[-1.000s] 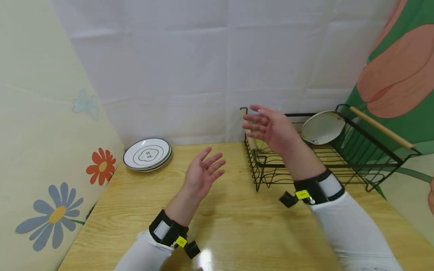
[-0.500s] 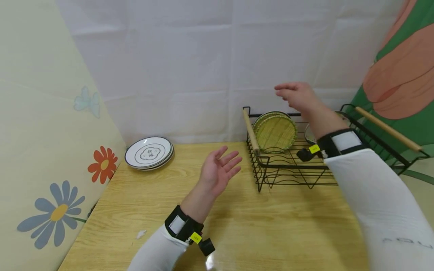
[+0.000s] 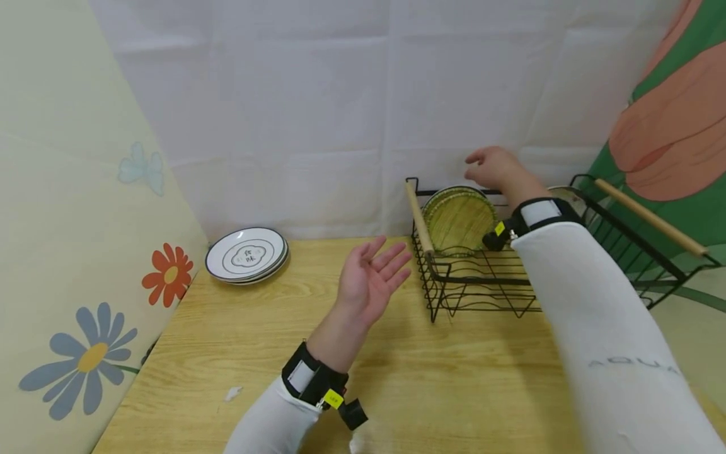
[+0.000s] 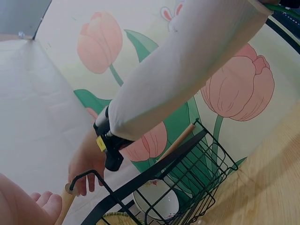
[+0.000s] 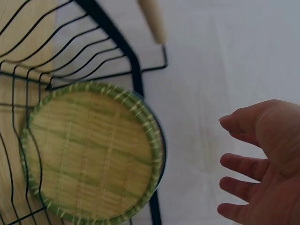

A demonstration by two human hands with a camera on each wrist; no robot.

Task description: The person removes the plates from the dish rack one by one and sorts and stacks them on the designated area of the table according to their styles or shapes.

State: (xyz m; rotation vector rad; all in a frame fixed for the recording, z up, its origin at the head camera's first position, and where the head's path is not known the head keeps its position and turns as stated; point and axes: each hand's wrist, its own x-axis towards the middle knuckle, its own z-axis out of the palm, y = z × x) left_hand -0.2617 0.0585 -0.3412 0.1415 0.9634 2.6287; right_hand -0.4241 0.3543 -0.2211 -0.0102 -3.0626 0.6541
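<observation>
My right hand [image 3: 495,169] hovers over the back of a black wire dish rack [image 3: 482,279], fingers loosely bent around nothing. Just below it, a round woven bamboo tray [image 3: 460,221] leans upright in the rack's left end. In the right wrist view, the same tray [image 5: 93,150] is apart from the fingers, and a dark-rimmed edge shows behind it. A floral white bowl [image 4: 157,199] sits farther right in the rack, mostly hidden by my right wrist in the head view. My left hand [image 3: 371,277], palm up with fingers extended, is left of the rack and holds nothing.
A stack of white plates [image 3: 247,255] with dark rims stands at the table's back left. Wooden handles [image 3: 418,217] top the rack's ends. A white cloth [image 3: 295,113] hangs behind the table, and a small white scrap [image 3: 233,393] lies near the front left.
My right hand has moved up and back from the rack's left front to above its rear, uncovering the woven tray. My left hand has shifted right, toward the rack.
</observation>
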